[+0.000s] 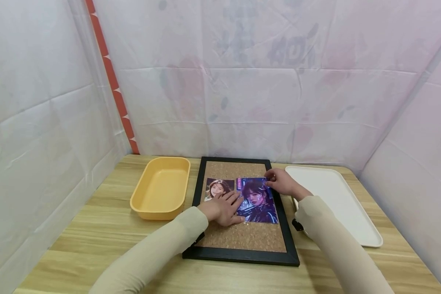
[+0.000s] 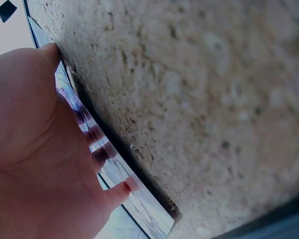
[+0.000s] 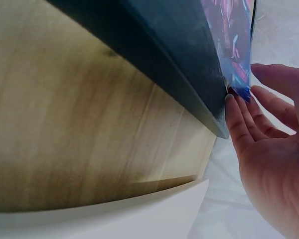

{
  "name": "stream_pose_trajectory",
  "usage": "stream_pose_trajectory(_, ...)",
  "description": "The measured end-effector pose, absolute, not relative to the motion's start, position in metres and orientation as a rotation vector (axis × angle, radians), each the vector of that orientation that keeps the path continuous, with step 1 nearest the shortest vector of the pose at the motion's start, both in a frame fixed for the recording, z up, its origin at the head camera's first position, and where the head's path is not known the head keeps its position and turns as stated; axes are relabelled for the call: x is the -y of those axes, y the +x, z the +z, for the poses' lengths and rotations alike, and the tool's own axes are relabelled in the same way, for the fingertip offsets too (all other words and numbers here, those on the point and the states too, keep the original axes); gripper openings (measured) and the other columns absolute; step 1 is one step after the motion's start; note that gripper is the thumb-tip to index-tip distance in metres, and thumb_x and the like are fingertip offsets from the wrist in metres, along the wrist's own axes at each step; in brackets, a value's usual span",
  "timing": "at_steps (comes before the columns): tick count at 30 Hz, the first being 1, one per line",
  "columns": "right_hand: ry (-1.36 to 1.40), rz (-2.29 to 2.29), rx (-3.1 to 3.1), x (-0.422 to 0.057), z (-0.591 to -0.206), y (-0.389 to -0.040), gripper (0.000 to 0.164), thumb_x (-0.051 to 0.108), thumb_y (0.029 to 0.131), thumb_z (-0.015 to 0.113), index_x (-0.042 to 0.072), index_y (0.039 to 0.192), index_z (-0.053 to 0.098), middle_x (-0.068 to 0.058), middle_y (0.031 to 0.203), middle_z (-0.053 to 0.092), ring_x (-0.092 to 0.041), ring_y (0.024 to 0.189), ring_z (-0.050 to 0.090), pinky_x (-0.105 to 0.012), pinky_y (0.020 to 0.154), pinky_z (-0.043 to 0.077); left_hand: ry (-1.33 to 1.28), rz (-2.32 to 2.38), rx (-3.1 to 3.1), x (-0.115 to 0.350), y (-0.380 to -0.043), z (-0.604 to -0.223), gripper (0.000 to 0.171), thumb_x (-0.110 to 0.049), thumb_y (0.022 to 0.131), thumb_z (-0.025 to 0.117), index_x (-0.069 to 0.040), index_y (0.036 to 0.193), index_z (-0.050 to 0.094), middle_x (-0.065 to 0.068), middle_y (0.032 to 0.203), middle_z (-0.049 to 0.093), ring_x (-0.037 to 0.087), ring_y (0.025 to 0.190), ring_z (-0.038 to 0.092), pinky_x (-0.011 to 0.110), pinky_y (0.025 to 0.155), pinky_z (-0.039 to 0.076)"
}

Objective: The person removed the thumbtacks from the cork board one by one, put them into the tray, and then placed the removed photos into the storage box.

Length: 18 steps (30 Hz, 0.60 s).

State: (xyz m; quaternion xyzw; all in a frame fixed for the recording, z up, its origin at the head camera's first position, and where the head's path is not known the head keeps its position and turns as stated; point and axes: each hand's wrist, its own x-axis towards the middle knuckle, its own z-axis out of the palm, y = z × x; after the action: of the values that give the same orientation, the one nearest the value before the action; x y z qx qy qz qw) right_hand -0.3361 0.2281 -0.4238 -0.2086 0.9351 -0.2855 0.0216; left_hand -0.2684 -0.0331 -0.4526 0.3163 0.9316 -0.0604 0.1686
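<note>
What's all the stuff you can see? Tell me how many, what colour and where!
Wooden table: one, light brown, under everything
Corkboard: one, tan with a black frame, middle of the table
Portrait print: one, mostly brown, left on the cork, partly covered
Illustrated print: one, purple and blue, right on the cork
Deep tray: one, yellow, left of the corkboard
Flat tray: one, white, right of the corkboard
Fabric walls: three, whitish, left, back and right
Strip: one, red, back left corner
Wrist devices: two, black, by the cuffs
Sleeves: two, cream, in front
Left hand: one, bare, over the prints
Right hand: one, bare, at the illustrated print's upper right corner
</note>
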Motion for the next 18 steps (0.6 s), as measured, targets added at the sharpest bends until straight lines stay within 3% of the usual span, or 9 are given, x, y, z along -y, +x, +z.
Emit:
stream_pose_trajectory(7, -0.575, -0.947, -2.863, -0.231, -0.426, -0.33, 0.039, 0.007, 0.098, 0.064, -0.016, 0.128, 0.057, -0.03, 0.117, 0.065, -0.038, 0.103, 0.067, -0.052, 0.089, 0.055, 0.895, -0.17, -2.653, 0.033, -0.269, -0.455, 0.083, -0.072, 0.101, 0.028, -0.026, 0.167, 0.007, -0.006, 0.173, 0.001, 0.018, 0.159, 0.001, 0.049, 0.126, 0.008)
stream_pose_trajectory(14, -0.539, -1.036, -2.794, -0.235, -0.426, -0.32, 0.041, 0.005, 0.098, 0.061, -0.022, 0.128, 0.052, -0.024, 0.098, 0.071, -0.024, 0.074, 0.07, -0.039, 0.07, 0.059, 0.888, -0.166, -2.654, 0.033, -0.268, -0.456, 0.082, -0.071, 0.102, 0.028, -0.025, 0.167, 0.007, -0.005, 0.173, 0.001, 0.018, 0.159, 0.001, 0.049, 0.126, 0.008)
stream_pose_trajectory(18, -0.526, -1.046, -2.772, -0.236, -0.426, -0.315, 0.036, 0.004, 0.098, 0.061, -0.022, 0.123, 0.056, -0.018, 0.089, 0.073, -0.021, 0.068, 0.069, -0.036, 0.067, 0.059, 0.883, -0.18, -2.655, 0.032, -0.269, -0.456, 0.081, -0.069, 0.103, 0.029, -0.025, 0.167, 0.007, -0.004, 0.173, 0.001, 0.019, 0.159, 0.0, 0.048, 0.126, 0.008)
